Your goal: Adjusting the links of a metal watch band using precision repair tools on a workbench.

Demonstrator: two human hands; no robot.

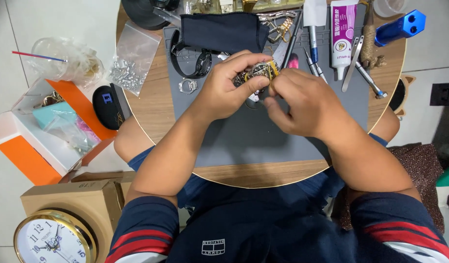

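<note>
Gold-toned watch part [260, 72] sits pinched in the left hand [229, 87], steadied while the right hand's [302, 102] fingertips work it; tools lie beyond on the counter [151, 107].

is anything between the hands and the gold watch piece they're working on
Nothing visible. The left hand grips the gold watch piece directly, and the right hand touches it from the other side, both above the grey mat.
</note>
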